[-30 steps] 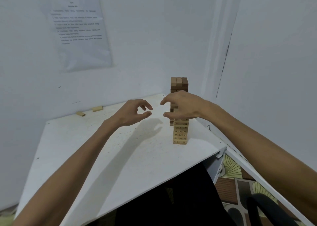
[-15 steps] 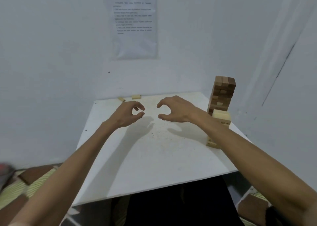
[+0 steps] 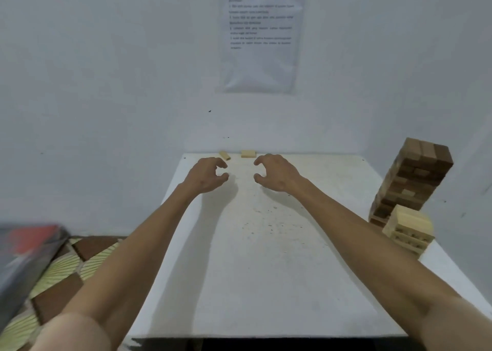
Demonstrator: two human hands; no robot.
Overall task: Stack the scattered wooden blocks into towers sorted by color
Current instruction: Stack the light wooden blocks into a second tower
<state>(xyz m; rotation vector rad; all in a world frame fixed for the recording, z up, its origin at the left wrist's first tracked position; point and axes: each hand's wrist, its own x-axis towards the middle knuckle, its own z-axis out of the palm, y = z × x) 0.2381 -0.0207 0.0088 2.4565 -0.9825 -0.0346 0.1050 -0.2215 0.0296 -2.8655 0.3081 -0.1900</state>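
Both hands are reaching toward the far edge of the tabletop (image 3: 266,284). The left hand (image 3: 206,176) and right hand (image 3: 274,173) are hovering just above it, each w/ fingers curved and thumb held apart in a half-open claw. Neither is holding anything.

The two loose pale pieces are lying flat at the far edge, close to the wall (image 3: 106,84). The left block (image 3: 225,155) is lying skewed just past the left hand's fingertips. The right block (image 3: 248,153) is lying square, beyond the gap btwn the hands.

Judgement: we are likely going for these two, one per hand. We are advising a pinch across the narrow sides, then a lift clear of the wall before carrying. By colour they are probably heading for the pale tower (image 3: 408,230) at near right. It is standing low, close in front of the taller brown tower (image 3: 415,180); we cannot tell if the two are touching.

Obstructions: the wall is leaving little finger room behind the blocks. The brown tower's layers are looking offset, and the right forearm is passing near the pale tower, so a brush there is risking a topple.

Also noted: sheet of paper (image 3: 261,36) hanging on the wall, patterned floor mat (image 3: 61,270) at left, blurred red-grey item (image 3: 26,252), not identifiable.
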